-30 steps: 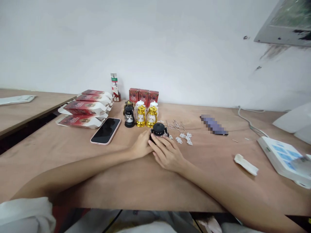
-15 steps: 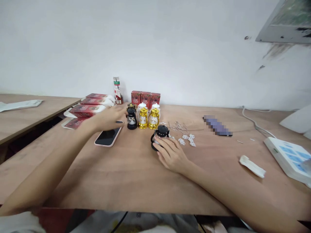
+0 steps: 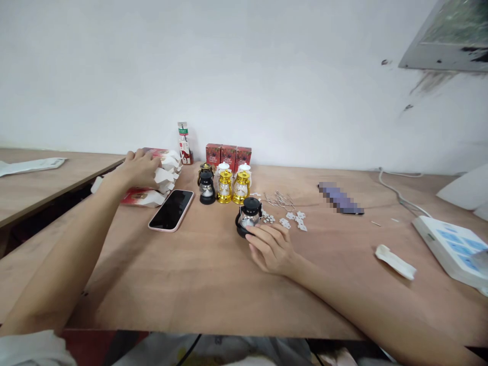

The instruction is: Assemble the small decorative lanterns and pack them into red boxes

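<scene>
My left hand (image 3: 140,168) reaches far left and lies on top of a stack of flat red-and-white cartons (image 3: 157,179), fingers curled over the top one. My right hand (image 3: 271,247) rests on the table with fingers stretched out, fingertips touching the base of a small black lantern (image 3: 249,216) that stands upright in front of it. Behind stand a black lantern (image 3: 207,187) and two gold lanterns (image 3: 232,186), with white ones behind them. A pink-cased phone (image 3: 171,209) lies face up between the cartons and the lanterns.
Three red boxes (image 3: 228,152) and a small bottle (image 3: 184,142) stand by the wall. Small white pieces and wire bits (image 3: 290,216) lie right of the black lantern. Further right are a blurred dark object (image 3: 340,197), a white scrap (image 3: 395,262), a white device (image 3: 452,248) and a cable.
My left hand has left the black lantern, swept left past the phone and landed on the carton stack. My right hand slid back slightly, now touching only the lantern's base.
</scene>
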Available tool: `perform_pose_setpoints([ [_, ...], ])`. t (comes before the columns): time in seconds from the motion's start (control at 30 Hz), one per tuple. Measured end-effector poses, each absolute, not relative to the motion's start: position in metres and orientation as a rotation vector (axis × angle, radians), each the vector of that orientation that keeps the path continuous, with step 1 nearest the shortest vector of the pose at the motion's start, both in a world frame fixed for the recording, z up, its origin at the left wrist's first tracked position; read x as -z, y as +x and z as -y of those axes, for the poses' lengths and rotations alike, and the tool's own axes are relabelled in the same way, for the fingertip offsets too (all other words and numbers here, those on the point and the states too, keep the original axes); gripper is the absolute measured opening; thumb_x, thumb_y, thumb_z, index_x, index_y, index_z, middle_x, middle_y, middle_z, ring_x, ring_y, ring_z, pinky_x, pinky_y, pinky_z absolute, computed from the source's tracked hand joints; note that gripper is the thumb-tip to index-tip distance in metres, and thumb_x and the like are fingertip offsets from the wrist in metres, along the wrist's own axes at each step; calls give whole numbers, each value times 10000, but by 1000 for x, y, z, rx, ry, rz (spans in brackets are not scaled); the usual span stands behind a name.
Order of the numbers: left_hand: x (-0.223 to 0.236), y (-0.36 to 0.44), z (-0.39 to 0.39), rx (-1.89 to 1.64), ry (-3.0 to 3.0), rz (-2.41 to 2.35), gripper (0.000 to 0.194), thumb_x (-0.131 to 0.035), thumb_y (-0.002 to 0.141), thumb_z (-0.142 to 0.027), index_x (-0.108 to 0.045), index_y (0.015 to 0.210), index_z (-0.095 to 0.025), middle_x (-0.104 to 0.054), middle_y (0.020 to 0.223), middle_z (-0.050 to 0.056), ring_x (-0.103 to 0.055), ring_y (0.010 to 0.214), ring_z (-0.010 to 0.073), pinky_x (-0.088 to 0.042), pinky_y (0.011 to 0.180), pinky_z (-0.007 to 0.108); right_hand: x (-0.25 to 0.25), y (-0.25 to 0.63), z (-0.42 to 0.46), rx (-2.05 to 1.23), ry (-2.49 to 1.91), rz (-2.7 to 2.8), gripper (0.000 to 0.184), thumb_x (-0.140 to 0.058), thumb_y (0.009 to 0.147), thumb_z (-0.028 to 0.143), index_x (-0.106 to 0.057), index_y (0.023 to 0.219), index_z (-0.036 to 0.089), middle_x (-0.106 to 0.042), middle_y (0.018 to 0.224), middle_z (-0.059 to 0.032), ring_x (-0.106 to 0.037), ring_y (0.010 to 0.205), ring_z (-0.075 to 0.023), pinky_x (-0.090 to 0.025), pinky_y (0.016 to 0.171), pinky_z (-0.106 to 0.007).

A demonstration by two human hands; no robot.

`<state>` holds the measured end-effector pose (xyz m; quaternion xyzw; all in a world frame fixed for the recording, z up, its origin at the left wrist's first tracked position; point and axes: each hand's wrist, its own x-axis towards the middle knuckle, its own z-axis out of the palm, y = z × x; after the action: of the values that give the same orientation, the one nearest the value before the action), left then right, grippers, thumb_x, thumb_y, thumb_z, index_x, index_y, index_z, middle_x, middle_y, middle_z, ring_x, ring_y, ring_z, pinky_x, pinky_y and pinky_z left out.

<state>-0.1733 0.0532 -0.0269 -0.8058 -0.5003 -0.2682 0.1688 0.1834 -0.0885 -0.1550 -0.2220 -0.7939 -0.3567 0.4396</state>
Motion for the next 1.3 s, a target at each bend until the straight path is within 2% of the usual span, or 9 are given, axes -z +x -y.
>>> perform_pose_setpoints([
  [0.13, 11, -153, -36, 377, -2055, 1593, 557, -741, 624, -487, -521, 964, -104, -559, 1093, 206, -485, 1113, 453, -370, 909, 615, 146, 175, 88, 838, -420, 1871, 277, -543, 780, 118, -543, 1037, 221, -644, 1008, -52, -576, 919, -161, -443, 821, -316],
  [0.27, 0, -127, -19, 708, -2018, 1507, 556, -712, 667, -464, -469, 1050, -143, -511, 1155, 200, -577, 1008, 353, -481, 804, 456, 101, 143, 74, 633, -458, 1888, 335, -526, 816, 117, -483, 1140, 187, -576, 1112, -104, -574, 992, -188, -477, 852, -348],
  [0.33, 5, -112, -12, 893, -2002, 1346, 519, -709, 683, -456, -457, 1034, -169, -498, 1177, 197, -590, 974, 314, -501, 742, 408, 76, 126, 59, 332, -643, 1866, 317, -488, 862, 158, -446, 1174, 192, -530, 1198, -137, -568, 1050, -215, -493, 883, -394],
  [0.47, 29, -85, 0, 1046, -2057, 982, 382, -699, 713, -438, -460, 905, -210, -531, 1163, 163, -570, 994, 289, -500, 779, 423, 53, 108, 23, -248, -846, 1703, 381, -490, 904, 319, -378, 1243, 187, -502, 1247, -172, -624, 942, -200, -569, 755, -372],
  [0.6, 48, -70, 3, 1100, -2149, 801, 328, -705, 716, -441, -476, 822, -232, -552, 1133, 118, -547, 1045, 284, -476, 843, 450, 59, 108, 9, -493, -784, 1746, 425, -494, 901, 321, -353, 1279, 188, -552, 1210, -166, -657, 846, -180, -594, 617, -325],
  [0.87, 14, -39, 4, 1053, -2297, 595, 375, -672, 708, -552, -605, 919, -250, -522, 1130, 95, -492, 1081, 305, -395, 924, 518, 45, 129, 19, -53, -793, 1731, 405, -506, 832, 120, -424, 1220, 203, -601, 1139, -107, -608, 1032, -213, -574, 774, -352],
  [1.0, -6, -39, 9, 1013, -2293, 570, 358, -657, 743, -514, -618, 965, -236, -517, 1122, 100, -493, 1060, 272, -443, 892, 459, 31, 146, 20, -43, -748, 1596, 314, -530, 827, 129, -460, 1123, 207, -569, 1156, -103, -636, 918, -175, -585, 724, -324],
  [1.17, -9, -48, 9, 1103, -2262, 606, 294, -713, 686, -511, -616, 798, -256, -586, 1092, 60, -538, 1071, 268, -435, 932, 483, 17, 160, 27, -9, -598, 1622, 111, -518, 843, 124, -567, 878, 216, -622, 998, -23, -647, 868, -143, -574, 753, -324],
  [1.3, -1, -40, 13, 1098, -2405, 586, 319, -699, 670, -544, -573, 697, -253, -659, 983, 21, -580, 1079, 270, -419, 973, 526, 10, 166, 34, 132, -553, 1772, 257, -457, 829, 50, -630, 738, 216, -655, 902, -4, -640, 898, -152, -554, 769, -347],
])
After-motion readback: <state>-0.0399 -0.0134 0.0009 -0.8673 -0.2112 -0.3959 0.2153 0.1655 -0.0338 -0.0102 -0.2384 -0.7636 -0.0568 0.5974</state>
